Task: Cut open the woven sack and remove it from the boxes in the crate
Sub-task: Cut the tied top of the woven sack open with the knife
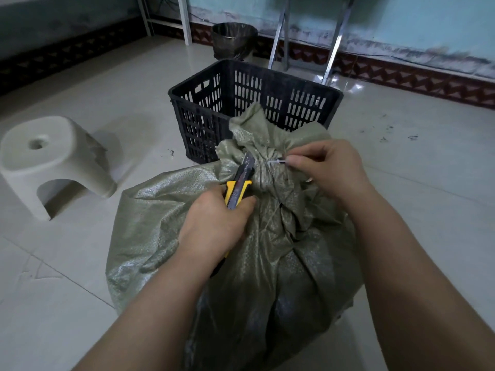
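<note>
Well off to the left of the left hand stands a pale plastic stool on the tiled floor, out of play. That hand is clenched around the yellow utility knife, thumb on the slider, with the blade run out ahead of the fingers and laid against the gathered neck of the woven sack. The sack sits bulging on the floor under both forearms, and its tied top lies between the two hands. Beyond the fingers, just behind the neck, is the black crate. The boxes are hidden inside the cloth. On the right, the right hand pinches the white tie at its free end, pulling it out sideways from the knot. The risk, as I judge it, lies in that short gap. The edge points toward the right fingers, so a sudden give in the tie could send the blade across into them. A stroke that goes too deep could also slice through the weave and score a box beneath.
</note>
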